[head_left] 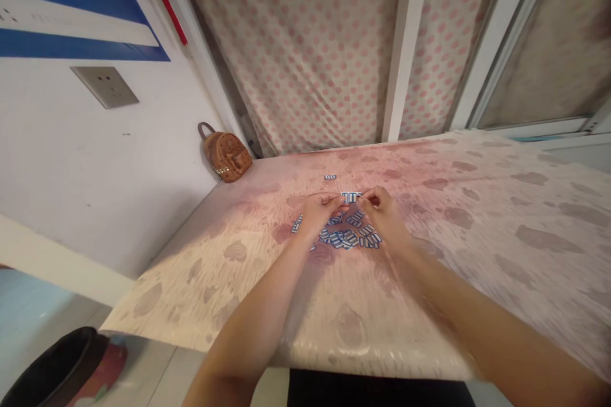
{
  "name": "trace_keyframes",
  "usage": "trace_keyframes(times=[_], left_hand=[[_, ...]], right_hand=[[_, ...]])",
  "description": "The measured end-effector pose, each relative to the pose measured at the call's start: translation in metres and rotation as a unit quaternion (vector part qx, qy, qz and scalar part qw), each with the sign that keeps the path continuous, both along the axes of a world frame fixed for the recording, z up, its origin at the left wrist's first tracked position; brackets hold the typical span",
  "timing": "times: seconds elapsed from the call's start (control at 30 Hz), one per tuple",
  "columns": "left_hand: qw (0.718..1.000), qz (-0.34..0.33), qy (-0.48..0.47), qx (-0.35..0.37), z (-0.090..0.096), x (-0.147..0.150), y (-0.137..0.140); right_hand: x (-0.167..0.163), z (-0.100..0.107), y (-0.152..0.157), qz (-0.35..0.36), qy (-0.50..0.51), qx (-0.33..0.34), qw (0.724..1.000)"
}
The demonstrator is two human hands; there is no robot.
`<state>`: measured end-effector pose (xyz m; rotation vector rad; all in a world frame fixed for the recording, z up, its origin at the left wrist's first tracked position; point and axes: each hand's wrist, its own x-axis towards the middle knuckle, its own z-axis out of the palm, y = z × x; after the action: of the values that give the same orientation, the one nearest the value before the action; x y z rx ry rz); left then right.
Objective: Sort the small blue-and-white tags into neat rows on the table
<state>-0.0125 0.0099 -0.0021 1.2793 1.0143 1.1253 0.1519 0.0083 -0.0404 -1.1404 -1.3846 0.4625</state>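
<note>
Between my two hands is a small flat blue-and-white piece (352, 198), raised a little above the table. My left hand (321, 211) pinches its left end and my right hand (382, 211) pinches its right end. Below and between the hands lies a loose pile of similar blue-and-white pieces (346, 239), partly hidden by my left hand and wrist. A few more pieces (296, 224) show just left of my left wrist. Farther back, one small blue-and-white piece (330, 177) lies apart from the pile. What is printed on the pieces is too small to read.
A patterned cloth (348, 324) covers the table. A small brown backpack-shaped bag (228, 154) stands at the back left corner against the wall. Dotted curtains (305, 44) hang behind the table. On the floor at lower left is a dark-rimmed bin (102, 356).
</note>
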Motion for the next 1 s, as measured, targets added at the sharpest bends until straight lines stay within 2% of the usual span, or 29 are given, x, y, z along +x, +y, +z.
trace_keyframes(times=[0.33, 0.5, 0.6, 0.7, 0.8, 0.87, 0.93, 1.0], left_hand=[[1.000, -0.007, 0.007, 0.007, -0.005, 0.004, 0.002], [1.000, -0.001, 0.014, 0.010, -0.005, 0.005, 0.001], [1.000, -0.008, 0.015, 0.011, -0.007, 0.005, 0.000], [0.999, -0.023, 0.030, 0.019, -0.010, 0.002, 0.004], [0.995, 0.006, 0.088, 0.039, -0.015, -0.010, 0.022], [0.982, 0.073, 0.164, 0.062, -0.018, -0.022, 0.041], [0.947, 0.142, 0.277, 0.081, -0.021, -0.030, 0.061], [0.910, 0.152, 0.374, 0.092, -0.024, -0.033, 0.078]], right_hand=[[-0.001, 0.000, -0.003, 0.006, -0.016, -0.007, 1.000], [-0.003, 0.000, -0.004, 0.009, 0.051, -0.039, 0.998], [-0.003, 0.002, -0.004, 0.051, 0.078, -0.065, 0.994], [0.000, 0.006, -0.004, 0.083, 0.037, -0.081, 0.993], [0.005, 0.010, -0.004, 0.060, 0.046, -0.072, 0.995], [0.009, 0.012, -0.003, 0.041, 0.076, -0.069, 0.994], [0.014, 0.013, -0.001, 0.029, 0.104, -0.070, 0.992], [0.017, 0.012, 0.001, 0.025, 0.123, -0.071, 0.990]])
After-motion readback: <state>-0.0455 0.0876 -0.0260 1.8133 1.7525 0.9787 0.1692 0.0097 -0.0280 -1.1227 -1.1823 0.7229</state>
